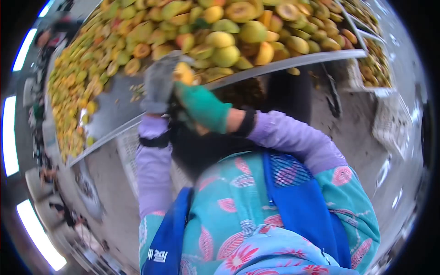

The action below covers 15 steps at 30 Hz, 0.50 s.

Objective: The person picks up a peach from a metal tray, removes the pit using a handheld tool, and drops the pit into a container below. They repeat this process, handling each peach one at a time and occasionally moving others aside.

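Note:
My left hand (159, 83), in a grey glove, is closed on a yellow-orange peach (184, 73) above the near edge of the fruit table. Right against it is my right hand (205, 106), in a green glove, its fingers curled shut. Whatever the right fingers hold is hidden and blurred. Just beyond both hands lies a heap of peaches (224, 56), many of them cut into halves with the hollow showing.
The metal table (120, 98) has a raised rim and carries peaches and small scraps. White plastic crates (392, 121) stand at the right, one holding cut pieces (373, 68). Under the rim is a container of brownish bits (243, 94). Other people are at the far left.

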### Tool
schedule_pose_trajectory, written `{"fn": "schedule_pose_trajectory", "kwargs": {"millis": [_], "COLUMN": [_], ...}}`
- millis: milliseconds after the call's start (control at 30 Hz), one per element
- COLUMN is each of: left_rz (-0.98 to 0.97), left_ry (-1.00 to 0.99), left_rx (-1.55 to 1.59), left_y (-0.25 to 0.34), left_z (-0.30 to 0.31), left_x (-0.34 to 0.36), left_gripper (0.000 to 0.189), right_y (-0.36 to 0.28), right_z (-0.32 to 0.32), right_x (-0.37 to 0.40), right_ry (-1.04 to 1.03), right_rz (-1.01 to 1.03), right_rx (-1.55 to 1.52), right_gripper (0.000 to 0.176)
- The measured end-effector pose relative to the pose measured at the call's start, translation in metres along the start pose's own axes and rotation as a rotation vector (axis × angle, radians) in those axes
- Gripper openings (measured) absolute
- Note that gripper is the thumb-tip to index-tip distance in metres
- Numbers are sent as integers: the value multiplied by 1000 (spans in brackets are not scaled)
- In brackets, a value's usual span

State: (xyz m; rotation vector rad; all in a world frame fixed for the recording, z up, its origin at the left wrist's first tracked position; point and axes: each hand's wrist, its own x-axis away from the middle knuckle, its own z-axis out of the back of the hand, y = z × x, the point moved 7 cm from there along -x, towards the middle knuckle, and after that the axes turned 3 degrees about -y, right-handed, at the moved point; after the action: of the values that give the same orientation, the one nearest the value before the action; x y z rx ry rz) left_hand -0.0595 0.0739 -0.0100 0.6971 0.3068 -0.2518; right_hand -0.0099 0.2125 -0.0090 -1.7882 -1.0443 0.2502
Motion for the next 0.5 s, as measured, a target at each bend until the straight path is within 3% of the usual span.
{"fn": "schedule_pose_trajectory", "kwargs": {"millis": [33,67,133,167,233,267,333,433,500], "left_rz": [8,163,223,668,711,726,820,778,838], "left_ry": [-25,-43,-107,-20,221,341,535,685,111], "left_rx": [191,634,267,988,1227,1340,1282,1153,-70], "left_y": [14,8,73,56,58,52,2,6,-19], "left_z": [-5,-12,14,0,-5,-5,4,73,123], "left_x": [-6,-6,-17,2,17,27,73,146,157], "left_gripper": [25,24,32,40,44,47,45,35,26], "right_y": [9,21,3,0,-7,-7,-4,23,40], "right_z": [-4,-16,-35,-36,-39,-44,-50,-20,-1], "right_x": [3,-3,4,6,4,7,14,31,28], "right_ry": [-2,-372,-654,-644,-631,-721,-895,-718,-516], "right_rz": [-215,-354,-259,-261,-261,-273,-302,-421,-516], "right_rx": [-257,-654,-1023,-1007,-981,-981,-984,-873,-750], "right_gripper": [32,32,34,34,34,35,37,36,34]}}
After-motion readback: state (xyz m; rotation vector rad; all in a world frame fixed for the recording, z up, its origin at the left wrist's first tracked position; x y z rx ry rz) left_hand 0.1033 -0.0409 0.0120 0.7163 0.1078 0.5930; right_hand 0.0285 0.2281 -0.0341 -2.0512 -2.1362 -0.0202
